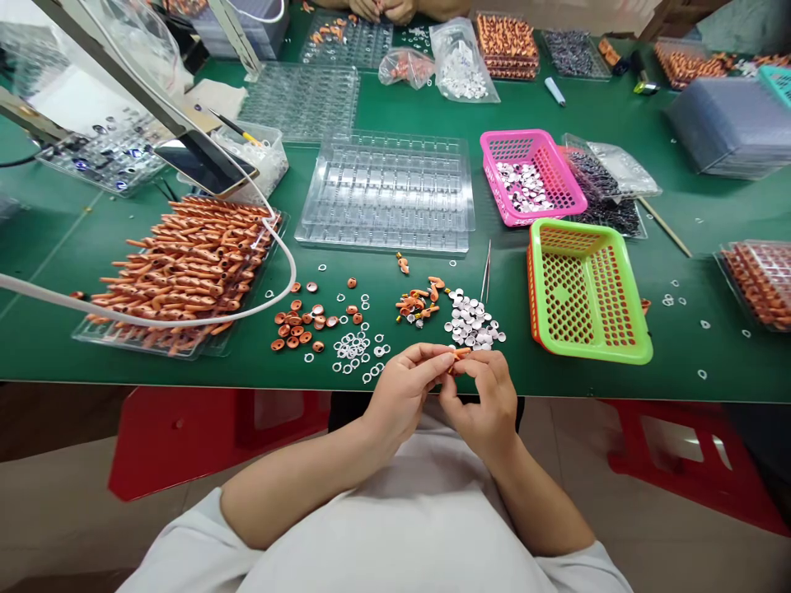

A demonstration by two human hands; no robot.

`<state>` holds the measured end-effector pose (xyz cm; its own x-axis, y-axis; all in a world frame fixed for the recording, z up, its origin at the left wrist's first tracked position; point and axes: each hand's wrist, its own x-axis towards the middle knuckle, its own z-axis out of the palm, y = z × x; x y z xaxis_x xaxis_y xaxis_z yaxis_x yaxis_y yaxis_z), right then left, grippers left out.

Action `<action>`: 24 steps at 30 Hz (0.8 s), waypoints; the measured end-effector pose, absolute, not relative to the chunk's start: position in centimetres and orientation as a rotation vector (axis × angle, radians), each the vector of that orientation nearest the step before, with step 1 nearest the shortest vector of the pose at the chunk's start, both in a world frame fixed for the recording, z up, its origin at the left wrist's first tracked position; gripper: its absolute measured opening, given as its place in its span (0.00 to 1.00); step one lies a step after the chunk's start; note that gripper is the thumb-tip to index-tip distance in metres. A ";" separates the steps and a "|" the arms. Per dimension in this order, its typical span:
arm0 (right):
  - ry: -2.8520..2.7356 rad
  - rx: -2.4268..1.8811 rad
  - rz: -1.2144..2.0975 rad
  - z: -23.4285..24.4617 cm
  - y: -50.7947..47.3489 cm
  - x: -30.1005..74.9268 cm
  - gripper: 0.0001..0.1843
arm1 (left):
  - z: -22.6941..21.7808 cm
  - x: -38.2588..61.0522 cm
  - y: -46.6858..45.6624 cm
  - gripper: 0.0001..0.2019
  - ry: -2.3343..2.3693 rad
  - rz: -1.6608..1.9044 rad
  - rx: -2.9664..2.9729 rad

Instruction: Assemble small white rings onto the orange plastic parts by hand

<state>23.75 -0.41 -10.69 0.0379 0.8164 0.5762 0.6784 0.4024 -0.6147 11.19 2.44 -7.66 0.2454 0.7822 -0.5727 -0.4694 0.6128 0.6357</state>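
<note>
Just over the table's front edge, my left hand point(404, 387) pinches a small orange plastic part point(458, 354) between thumb and fingers. My right hand point(485, 399) meets it from the other side, its fingertips closed at the part's lower end; whether they grip the part or something tiny is hidden. Beyond my hands lie a pile of white discs point(473, 319) and a few orange parts with gold-coloured ends point(418, 306). Round orange caps point(297, 325) and white rings point(353, 350) are scattered to the left. Tweezers point(487, 272) rest behind the discs.
A green basket point(643, 350) stands right, a pink basket point(574, 202) with white discs behind it. Clear trays point(386, 193) lie mid-table. Stacked orange parts point(185, 263) sit left, under a white cable point(185, 321). Another person's hands point(383, 8) are at the far side.
</note>
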 end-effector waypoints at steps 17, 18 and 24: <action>-1.438 -1.359 0.778 -9.5 -1.1 25.5 0.08 | -8.1 10.2 2.3 0.10 0.936 0.744 0.765; -1.440 -1.336 0.801 -9.7 -1.2 25.6 0.07 | -8.2 10.2 2.2 0.09 0.942 0.752 0.776; -1.427 -1.289 0.890 -10.1 -1.8 26.5 0.09 | -8.4 9.9 2.2 0.06 0.982 0.773 0.842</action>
